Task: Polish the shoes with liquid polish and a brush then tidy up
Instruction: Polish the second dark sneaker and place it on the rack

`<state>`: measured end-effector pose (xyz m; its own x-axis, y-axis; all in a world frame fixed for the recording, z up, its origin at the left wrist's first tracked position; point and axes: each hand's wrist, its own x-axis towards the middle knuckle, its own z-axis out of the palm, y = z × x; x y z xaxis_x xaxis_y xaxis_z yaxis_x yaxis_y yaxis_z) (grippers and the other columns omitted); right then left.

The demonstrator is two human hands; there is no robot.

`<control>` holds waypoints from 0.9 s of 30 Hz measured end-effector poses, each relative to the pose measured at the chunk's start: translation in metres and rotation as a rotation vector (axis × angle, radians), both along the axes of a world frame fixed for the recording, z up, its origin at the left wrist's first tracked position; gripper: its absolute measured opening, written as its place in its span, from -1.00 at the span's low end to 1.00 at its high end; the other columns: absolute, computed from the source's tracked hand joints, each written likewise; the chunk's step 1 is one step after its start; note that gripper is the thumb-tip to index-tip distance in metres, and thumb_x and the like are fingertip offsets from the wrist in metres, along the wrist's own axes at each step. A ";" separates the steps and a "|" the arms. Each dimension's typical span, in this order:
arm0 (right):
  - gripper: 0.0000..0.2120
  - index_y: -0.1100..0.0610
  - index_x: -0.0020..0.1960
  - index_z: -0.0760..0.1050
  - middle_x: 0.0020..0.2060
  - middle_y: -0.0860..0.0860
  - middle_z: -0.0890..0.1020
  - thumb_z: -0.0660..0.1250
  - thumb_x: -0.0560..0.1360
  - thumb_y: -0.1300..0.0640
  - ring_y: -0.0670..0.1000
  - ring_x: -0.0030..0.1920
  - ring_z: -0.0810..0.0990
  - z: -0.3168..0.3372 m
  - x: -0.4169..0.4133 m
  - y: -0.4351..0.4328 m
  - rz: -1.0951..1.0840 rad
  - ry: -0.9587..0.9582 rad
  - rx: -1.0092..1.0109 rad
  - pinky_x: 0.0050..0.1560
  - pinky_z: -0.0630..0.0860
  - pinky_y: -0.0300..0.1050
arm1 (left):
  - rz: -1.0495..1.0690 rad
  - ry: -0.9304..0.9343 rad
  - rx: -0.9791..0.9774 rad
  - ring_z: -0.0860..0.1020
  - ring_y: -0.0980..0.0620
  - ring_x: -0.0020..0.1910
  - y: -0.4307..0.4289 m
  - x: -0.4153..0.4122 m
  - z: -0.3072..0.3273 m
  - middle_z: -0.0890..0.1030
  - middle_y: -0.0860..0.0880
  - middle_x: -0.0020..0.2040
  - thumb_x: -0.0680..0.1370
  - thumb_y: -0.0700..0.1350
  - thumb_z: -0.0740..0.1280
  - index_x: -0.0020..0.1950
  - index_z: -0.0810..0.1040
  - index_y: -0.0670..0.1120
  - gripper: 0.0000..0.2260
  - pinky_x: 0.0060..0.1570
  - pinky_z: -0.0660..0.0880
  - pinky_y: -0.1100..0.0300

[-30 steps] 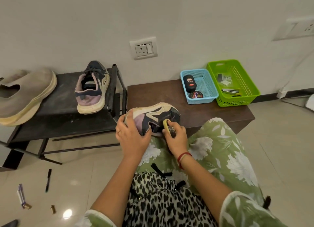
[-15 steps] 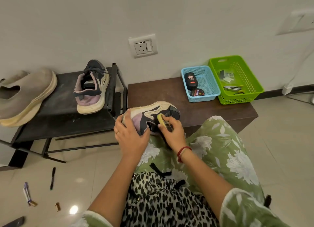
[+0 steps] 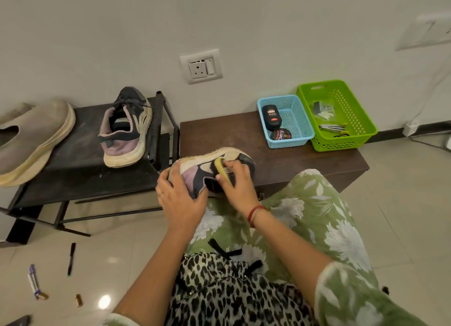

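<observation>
The left hand [image 3: 181, 203] is wrapped round the heel end of the shoe [image 3: 195, 175], fingers curled over it. The right hand [image 3: 240, 186] holds a small yellow brush [image 3: 218, 165] against the side of the shoe, near the toe. The shoe lies on its side, with its sole to the wall, at the near edge of the brown tabletop [image 3: 305, 162], just above the person's knee. I cannot tell if it rests on the tabletop.

I think the shoe is light. Its cloth top looks soft and would squash, but the thick sole looks stiff. So the heel and the sole are the best places to hold it. The brush looks small and hard, easy to pinch in the fingers.

Farther back on the tabletop stand two baskets, side by side. The blue basket [image 3: 290, 142] holds one dark polish bottle [image 3: 270, 117] and one round tin [image 3: 281, 134]. The green basket [image 3: 341, 142] holds a few small bits that I cannot name.

To the left a black rack [image 3: 80, 164] carries two more shoes: the matching sneaker [image 3: 122, 140] and a big beige shoe [image 3: 31, 142]. That makes three shoes and one brush.
</observation>
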<state>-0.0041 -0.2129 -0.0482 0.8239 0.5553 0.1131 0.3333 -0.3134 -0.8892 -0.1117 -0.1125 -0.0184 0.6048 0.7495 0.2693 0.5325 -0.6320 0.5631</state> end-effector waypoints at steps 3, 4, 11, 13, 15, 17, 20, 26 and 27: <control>-0.67 0.12 0.30 0.36 0.23 0.13 0.34 0.26 0.57 0.05 0.18 0.13 0.51 -0.017 0.036 -0.009 -0.244 0.214 -0.194 0.10 0.39 -0.09 | -0.003 -0.006 -0.005 0.33 -0.24 0.17 -0.001 -0.001 0.000 0.32 -0.23 0.26 0.35 0.22 0.23 0.44 0.29 -0.14 -0.27 0.09 0.41 -0.18; -0.66 0.11 0.31 0.36 0.23 0.11 0.34 0.26 0.57 0.04 0.15 0.12 0.52 -0.018 0.036 -0.011 -0.209 0.166 -0.196 0.09 0.42 -0.06 | 0.000 -0.008 -0.006 0.33 -0.24 0.18 -0.001 -0.002 0.001 0.32 -0.23 0.26 0.36 0.22 0.24 0.43 0.29 -0.14 -0.27 0.09 0.41 -0.18; -0.66 0.09 0.32 0.36 0.21 0.13 0.34 0.25 0.58 0.04 0.17 0.13 0.50 -0.033 0.048 -0.005 -0.199 0.179 -0.166 0.14 0.40 -0.08 | 0.000 -0.015 0.019 0.33 -0.23 0.17 0.000 -0.003 0.002 0.33 -0.24 0.24 0.34 0.20 0.26 0.42 0.31 -0.16 -0.27 0.09 0.40 -0.16; -0.66 0.09 0.32 0.36 0.21 0.13 0.34 0.25 0.58 0.03 0.17 0.12 0.50 -0.032 0.050 -0.005 -0.252 0.206 -0.168 0.15 0.40 -0.06 | 0.011 -0.011 0.018 0.33 -0.23 0.17 -0.002 -0.003 0.004 0.33 -0.25 0.25 0.34 0.21 0.25 0.42 0.31 -0.16 -0.26 0.07 0.40 -0.16; -0.63 0.12 0.33 0.39 0.17 0.11 0.37 0.27 0.57 0.02 0.01 0.12 0.45 -0.021 0.036 0.004 -0.037 0.045 -0.015 0.13 0.37 -0.17 | 0.020 -0.001 0.008 0.33 -0.23 0.17 -0.002 -0.005 0.004 0.32 -0.24 0.25 0.34 0.21 0.25 0.43 0.29 -0.15 -0.26 0.07 0.40 -0.16; -0.63 0.13 0.32 0.41 0.14 0.09 0.40 0.28 0.56 0.02 -0.10 0.07 0.40 -0.019 0.030 0.009 0.140 -0.063 0.010 0.08 0.39 -0.22 | 0.028 0.013 0.008 0.33 -0.23 0.17 0.001 -0.005 0.003 0.31 -0.23 0.26 0.33 0.20 0.25 0.43 0.28 -0.15 -0.25 0.09 0.40 -0.17; -0.68 0.13 0.29 0.41 0.18 0.19 0.39 0.28 0.56 0.08 0.08 0.05 0.48 -0.027 0.070 0.005 -0.196 0.222 -0.097 0.08 0.36 -0.18 | 0.003 0.021 0.023 0.31 -0.21 0.19 -0.001 -0.006 0.005 0.31 -0.23 0.25 0.32 0.20 0.25 0.43 0.27 -0.15 -0.24 0.10 0.41 -0.18; -0.69 0.06 0.29 0.45 0.15 0.05 0.42 0.29 0.56 0.04 -0.05 0.13 0.42 -0.012 0.035 0.012 0.202 -0.023 0.072 0.16 0.38 -0.21 | 0.009 0.035 0.039 0.30 -0.22 0.20 0.000 -0.003 0.004 0.29 -0.23 0.26 0.31 0.17 0.26 0.43 0.27 -0.14 -0.25 0.12 0.40 -0.21; -0.69 0.05 0.29 0.44 0.16 0.08 0.42 0.28 0.57 0.05 -0.03 0.13 0.43 -0.016 0.039 0.013 0.177 -0.022 0.051 0.18 0.39 -0.17 | 0.016 0.037 0.033 0.30 -0.22 0.20 0.000 -0.003 0.003 0.29 -0.23 0.27 0.31 0.17 0.26 0.44 0.27 -0.13 -0.25 0.13 0.40 -0.20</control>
<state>0.0346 -0.2001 -0.0642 0.7110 0.6844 0.1616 0.3989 -0.2033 -0.8942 -0.1144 -0.1121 -0.0149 0.6025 0.7506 0.2712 0.5632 -0.6407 0.5218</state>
